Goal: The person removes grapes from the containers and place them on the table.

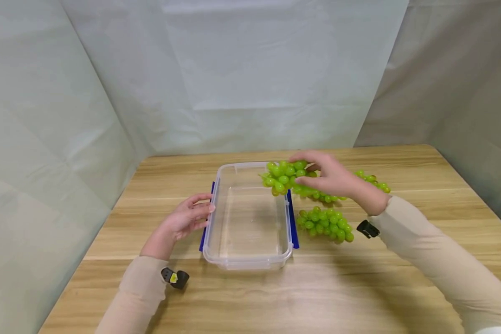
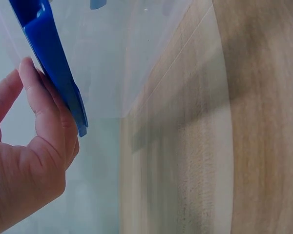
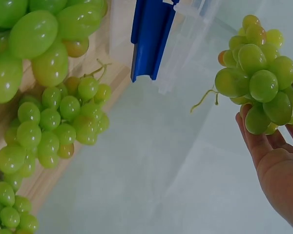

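Note:
My right hand (image 1: 331,175) holds a bunch of green grapes (image 1: 281,177) over the right rim of a clear plastic container (image 1: 250,264). A thin stem sticks out from the held bunch (image 3: 259,78) in the right wrist view. At the container's left side, my left hand (image 1: 188,217) touches the wall with relaxed fingers. The left wrist view has these fingers (image 2: 41,102) against a blue side latch (image 2: 58,68). Through the transparent walls, only wood grain shows inside the container, which has no lid on.
Right of the container lie more green grapes: a near bunch (image 1: 325,225), one partly hidden behind the right hand (image 1: 321,195), and another farther right (image 1: 373,181). A second blue latch (image 1: 292,222) hangs out along the right wall. Grey-white cloth (image 1: 275,83) stands behind the wooden table (image 1: 250,301).

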`<state>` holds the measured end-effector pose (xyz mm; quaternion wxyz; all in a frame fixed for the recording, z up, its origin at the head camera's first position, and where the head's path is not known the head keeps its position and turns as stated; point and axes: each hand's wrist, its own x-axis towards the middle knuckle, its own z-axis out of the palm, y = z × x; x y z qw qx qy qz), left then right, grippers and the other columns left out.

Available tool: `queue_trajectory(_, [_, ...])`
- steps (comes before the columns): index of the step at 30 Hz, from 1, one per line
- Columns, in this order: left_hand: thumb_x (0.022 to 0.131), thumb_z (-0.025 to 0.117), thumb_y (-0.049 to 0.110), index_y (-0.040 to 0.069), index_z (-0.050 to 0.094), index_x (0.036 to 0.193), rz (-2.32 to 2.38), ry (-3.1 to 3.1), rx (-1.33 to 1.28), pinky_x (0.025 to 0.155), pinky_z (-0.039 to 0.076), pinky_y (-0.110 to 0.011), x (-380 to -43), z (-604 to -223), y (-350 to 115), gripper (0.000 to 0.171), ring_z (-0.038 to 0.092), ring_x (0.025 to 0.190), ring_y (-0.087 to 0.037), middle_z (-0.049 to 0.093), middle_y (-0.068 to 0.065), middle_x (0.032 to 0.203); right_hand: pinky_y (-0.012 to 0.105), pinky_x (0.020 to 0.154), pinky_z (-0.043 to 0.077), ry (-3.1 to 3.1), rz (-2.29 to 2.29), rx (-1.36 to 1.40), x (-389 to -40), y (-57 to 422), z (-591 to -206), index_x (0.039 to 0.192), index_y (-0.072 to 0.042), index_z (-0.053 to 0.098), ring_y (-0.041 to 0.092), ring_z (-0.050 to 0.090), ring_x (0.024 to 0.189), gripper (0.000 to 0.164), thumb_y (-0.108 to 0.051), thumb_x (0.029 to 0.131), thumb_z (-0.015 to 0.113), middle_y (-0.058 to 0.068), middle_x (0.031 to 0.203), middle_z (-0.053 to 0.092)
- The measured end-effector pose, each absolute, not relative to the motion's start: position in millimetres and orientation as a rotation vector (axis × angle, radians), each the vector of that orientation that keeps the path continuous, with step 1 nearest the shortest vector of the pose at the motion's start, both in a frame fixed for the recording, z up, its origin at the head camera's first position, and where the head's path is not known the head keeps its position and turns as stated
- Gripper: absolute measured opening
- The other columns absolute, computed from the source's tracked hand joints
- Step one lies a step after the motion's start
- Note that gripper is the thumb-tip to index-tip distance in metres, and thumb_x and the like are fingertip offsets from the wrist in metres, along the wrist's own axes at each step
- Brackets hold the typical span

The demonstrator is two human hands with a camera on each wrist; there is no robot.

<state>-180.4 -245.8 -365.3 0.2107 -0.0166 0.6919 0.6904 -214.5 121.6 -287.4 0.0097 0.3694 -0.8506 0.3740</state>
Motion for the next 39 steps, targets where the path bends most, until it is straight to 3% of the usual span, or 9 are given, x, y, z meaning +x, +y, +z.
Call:
queue_trajectory(14, [0.094,0.058,0.009,0.004,0.033,0.137,1.919,1.913,-0.043,0.069,0.055,-0.019,-185.7,-367.0,-243.7,0.05,0.061,0.084,-0.009,0.058,-0.002,0.109,0.045,0.09,0.051,-2.584,1.14,1.101,-202.5,152.7,-286.8,0.125,0.001,0.056,0.031,0.053,0.116,0.04,-0.001,0.086,0.067,0.018,0.129,0.056])
queue_trajectory(22, [0.093,0.059,0.01,0.003,0.029,0.139,1.908,1.922,-0.043,0.07,0.055,-0.019,-188.2,-367.0,-247.5,0.055,0.062,0.086,-0.009,0.057,-0.004,0.112,0.016,0.085,0.049,-2.521,1.085,1.102,-200.6,165.5,-287.8,0.124,0.0,0.057,0.027,0.056,0.111,0.04,0.002,0.085,0.066,0.016,0.127,0.058])
queue_trajectory(32, [0.093,0.058,0.01,0.005,0.034,0.132,1.917,1.913,-0.042,0.071,0.055,-0.02,-188.7,-368.0,-249.0,0.046,0.062,0.085,-0.01,0.059,0.0,0.106,0.009,0.086,0.046,-2.435,1.132,1.102,-191.8,182.7,-287.5,0.125,-0.002,0.057,-0.007,0.049,0.109,0.044,0.008,0.083,0.066,0.016,0.126,0.058])
queue_trajectory(34, [0.093,0.057,0.009,0.005,0.035,0.131,1.913,1.912,-0.042,0.07,0.055,-0.019,-188.7,-367.8,-248.9,0.044,0.061,0.084,-0.009,0.059,0.0,0.102,0.008,0.086,0.046,-2.428,1.128,1.097,-190.3,186.6,-288.2,0.125,-0.001,0.057,-0.007,0.049,0.109,0.044,0.008,0.083,0.066,0.012,0.125,0.058])
queue_trajectory(39, [0.094,0.056,0.009,0.005,0.036,0.129,1.913,1.902,-0.045,0.07,0.055,-0.019,-189.0,-367.7,-249.2,0.041,0.061,0.082,-0.008,0.059,0.0,0.097,0.008,0.087,0.045,-2.411,1.134,1.099,-188.0,196.5,-291.8,0.124,0.002,0.056,-0.007,0.05,0.109,0.043,0.01,0.082,0.065,-0.017,0.127,0.053])
